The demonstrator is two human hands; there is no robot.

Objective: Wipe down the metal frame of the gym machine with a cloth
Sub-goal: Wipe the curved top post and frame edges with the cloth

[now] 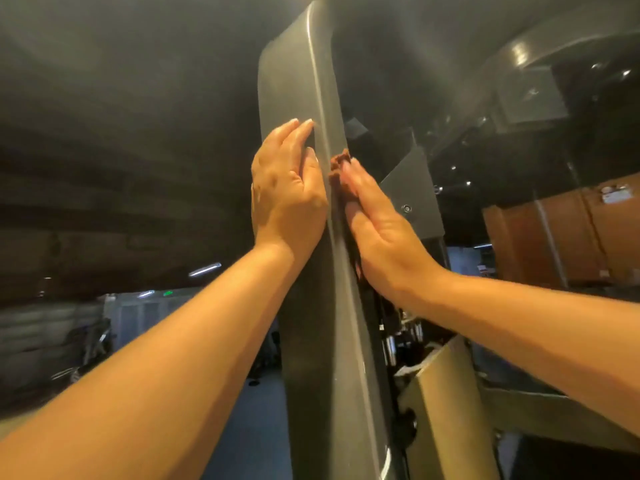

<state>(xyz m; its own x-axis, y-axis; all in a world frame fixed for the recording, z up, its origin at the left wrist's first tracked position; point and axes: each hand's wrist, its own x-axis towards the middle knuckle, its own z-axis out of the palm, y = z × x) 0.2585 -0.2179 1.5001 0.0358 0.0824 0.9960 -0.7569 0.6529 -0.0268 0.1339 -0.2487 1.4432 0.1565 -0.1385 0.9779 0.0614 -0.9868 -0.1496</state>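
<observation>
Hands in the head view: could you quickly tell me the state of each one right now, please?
Left hand: open, fingers flat on the metal frame.
Right hand: open, straight fingers pressing the brown cloth against the frame.

Above me a dark ceiling (104,81) carries small bright lights (626,73); a strip light (204,269) glows at my left, blue floor (263,410) below, brown panels (561,237) at my right.

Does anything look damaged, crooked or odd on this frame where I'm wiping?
Nothing stands out. The metal frame looks smooth and unmarked; the right hand presses the brown cloth against its right side, the left hand lies flat on it. The dim picture could hide small marks.
</observation>
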